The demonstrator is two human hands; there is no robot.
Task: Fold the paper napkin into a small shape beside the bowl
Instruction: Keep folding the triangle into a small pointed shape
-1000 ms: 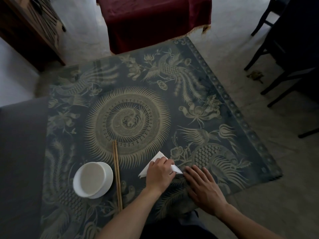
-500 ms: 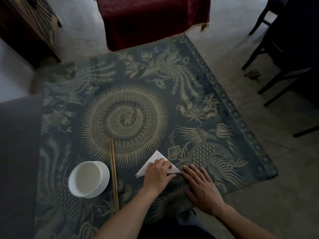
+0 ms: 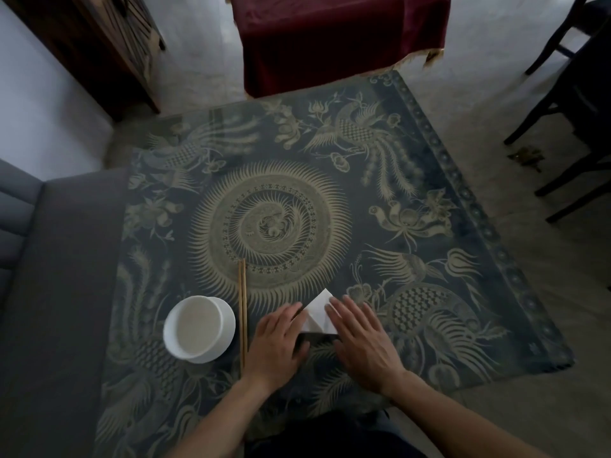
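White paper napkin [image 3: 316, 315]: folded into a small pointed shape in the lower centre of the frame, lying on the table between the two hands, its tip pointing toward the top of the frame; only the middle part shows, the sides being covered by fingers.
Left hand [image 3: 277, 345]: lower centre, just left of the napkin, palm down with fingers stretched forward; its fingertips lie over the napkin's left edge. The fingers look straight, not curled round the paper.
Right hand [image 3: 360, 342]: just right of the napkin, flat and spread, fingers straight and resting on the napkin's right side and lower corner.
Bowl [image 3: 199, 328]: white, round, lower left of the frame, upright on the table, apart from the napkin and to the left of the left hand.
Chopsticks [image 3: 243, 312]: a wooden pair lying side by side, running up and down the frame between the bowl and the left hand, just beside the bowl's right rim.
Table [image 3: 413, 200]: covered in a dark cloth with a pale circular sunburst and bird pattern, filling the middle of the frame.
Red cloth [image 3: 330, 38]: draped over furniture at the top centre.
Dark chairs [image 3: 578, 104]: at the right edge.
Grey sofa [image 3: 49, 276]: along the left edge.
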